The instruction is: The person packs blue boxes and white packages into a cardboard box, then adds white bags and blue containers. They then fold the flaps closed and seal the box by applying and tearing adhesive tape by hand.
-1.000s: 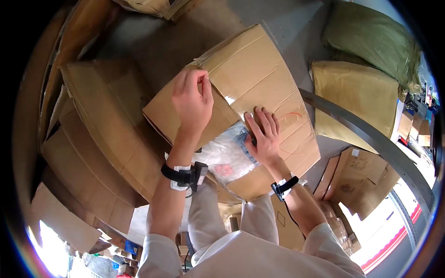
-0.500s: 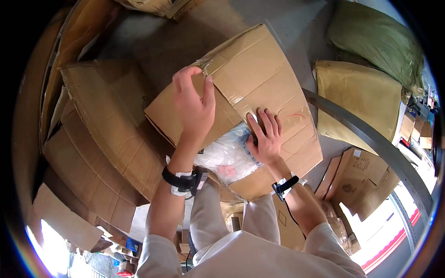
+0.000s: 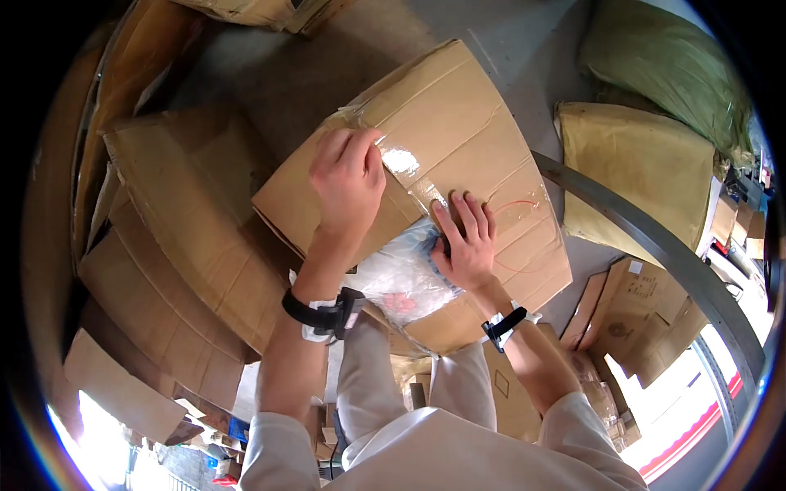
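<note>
Before us sits a brown cardboard box [image 3: 483, 155], creased and ridged, its 2 flaps meeting at a seam that slants from the far left edge towards our right hand [image 3: 467, 250]. Glossy clear tape [image 3: 401, 161] lies lengthwise along it. Our left hand [image 3: 348, 184] has thumb and fingers together over the seam; we cannot tell whether they pinch tape. Our right lies flat, fingers spread, beside a crinkled white bag [image 3: 393, 270] at the near edge. Red curves [image 3: 524, 202] mark the right flap.
</note>
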